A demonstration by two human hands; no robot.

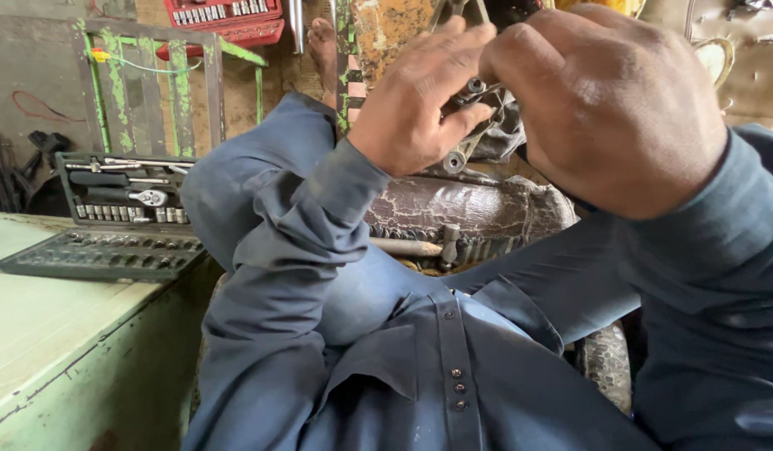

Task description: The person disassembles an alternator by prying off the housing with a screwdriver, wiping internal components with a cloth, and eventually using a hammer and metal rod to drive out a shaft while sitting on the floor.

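My left hand [420,100] has its fingers [453,50] curled together and pinched onto a small grey metal part [474,104], thumb underneath and fingertips on top, held up in front of me near the top middle of the view. My right hand [612,108] closes over the same part from the right; its fingertips are hidden behind the knuckles, so I cannot tell how they grip, though they seem wrapped around a bolt or socket end there. To do this well, I would keep the left hand as the steady clamp and let only the right hand turn, keeping the piece square so nothing cross-threads or slips out.

Below the hands, a hammer [420,247] lies across a cracked brown seat cushion [462,205] near my knees. To the far left, an open socket set case [111,217] with a ratchet sits on a pale green bench [44,334], well apart from the hands. A red tool tray [228,21] lies further away.
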